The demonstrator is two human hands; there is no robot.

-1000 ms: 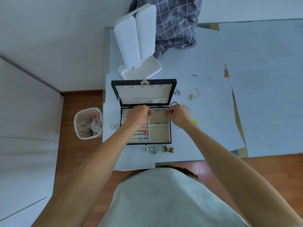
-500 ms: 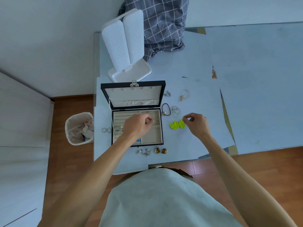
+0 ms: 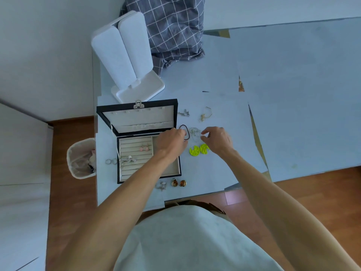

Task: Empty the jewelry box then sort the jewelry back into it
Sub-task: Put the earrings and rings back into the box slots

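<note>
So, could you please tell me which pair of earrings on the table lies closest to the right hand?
The neon yellow disc pair, lying just beside the right hand. The brown-gold round pair sits in front of the jewelry box, and the gold hoop pair lies farther back.

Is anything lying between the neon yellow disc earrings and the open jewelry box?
Nothing on the table does; only the left hand hovers between the neon yellow disc earrings and the black jewelry box.
</note>
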